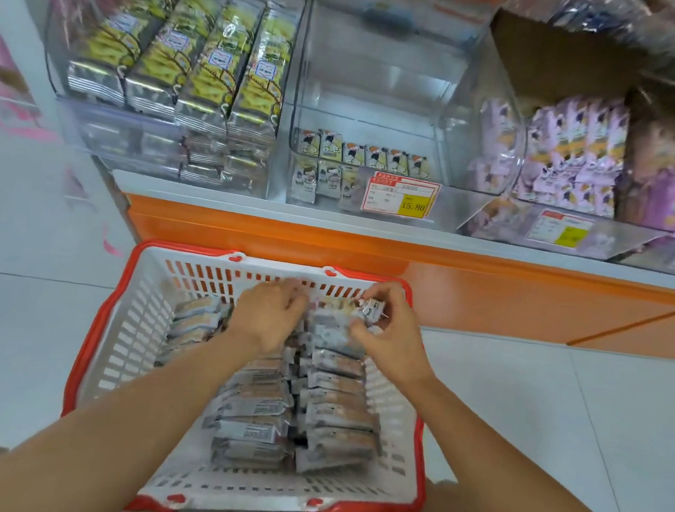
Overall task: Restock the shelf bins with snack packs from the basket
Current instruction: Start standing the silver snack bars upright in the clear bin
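Nearest, a white basket (130, 336) with a red rim sits on the floor (21, 323). It holds the snack packs (257, 412), stood on edge in two long rows with a shorter third row along its left wall. I make it roughly twenty, though they overlap too much for an exact figure. At the basket's far edge both hands are at work. The left hand (268, 319) has its fingers curled down among the packs, and I cannot tell whether it has hold of one. The right hand (393, 343) pinches one small pack (372, 306) between thumb and fingertips, just above the far right corner. Beyond, on the orange-fronted shelf (370, 255), three clear bins stand side by side. The left bin (88, 127) carries four full rows of yellow packs (206, 61), and the right bin (522, 142) is heaped with purple packs (573, 157), too many to count. The middle bin (375, 69) is nearly bare: six packs line its front edge, with about three more below beside one price tag (400, 195). Restocking looks barely begun, with almost the whole basket left to move.
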`<state>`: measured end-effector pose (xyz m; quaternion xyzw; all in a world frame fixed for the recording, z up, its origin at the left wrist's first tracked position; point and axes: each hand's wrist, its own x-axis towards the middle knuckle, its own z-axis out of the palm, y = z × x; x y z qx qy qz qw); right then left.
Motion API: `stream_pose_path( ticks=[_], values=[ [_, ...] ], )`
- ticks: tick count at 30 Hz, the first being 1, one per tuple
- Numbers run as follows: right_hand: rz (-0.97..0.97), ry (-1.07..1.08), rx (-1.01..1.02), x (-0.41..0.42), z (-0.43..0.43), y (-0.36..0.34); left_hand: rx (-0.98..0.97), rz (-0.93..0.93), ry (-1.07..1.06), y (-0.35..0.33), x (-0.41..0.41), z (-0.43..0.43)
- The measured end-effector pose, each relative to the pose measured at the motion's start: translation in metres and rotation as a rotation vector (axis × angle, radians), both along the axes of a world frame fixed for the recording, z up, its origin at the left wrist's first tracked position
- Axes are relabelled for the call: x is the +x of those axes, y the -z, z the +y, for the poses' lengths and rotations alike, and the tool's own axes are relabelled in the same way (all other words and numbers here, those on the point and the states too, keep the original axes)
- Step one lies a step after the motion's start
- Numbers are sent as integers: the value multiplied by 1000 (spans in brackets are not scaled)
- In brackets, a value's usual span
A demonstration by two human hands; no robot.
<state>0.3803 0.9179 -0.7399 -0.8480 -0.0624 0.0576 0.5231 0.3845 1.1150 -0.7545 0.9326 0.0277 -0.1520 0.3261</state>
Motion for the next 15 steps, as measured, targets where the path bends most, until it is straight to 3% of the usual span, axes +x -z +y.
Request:
stream_pose_path(
  ticks=[3,5,8,15],
  values=[
    [-77,45,39,-8,-6,-20,-573,256,-314,-31,-6,-17],
    [-120,16,52,-13,-10,-32,-789,250,-342,-40,-6,-23],
    [-157,-81,34,-19,-16,-46,-833,109,-347,-53,-9,-26],
    [-282,-227,-146,-22,-18,-77,-594,-113,-270,-79,-9,-23]
  ],
)
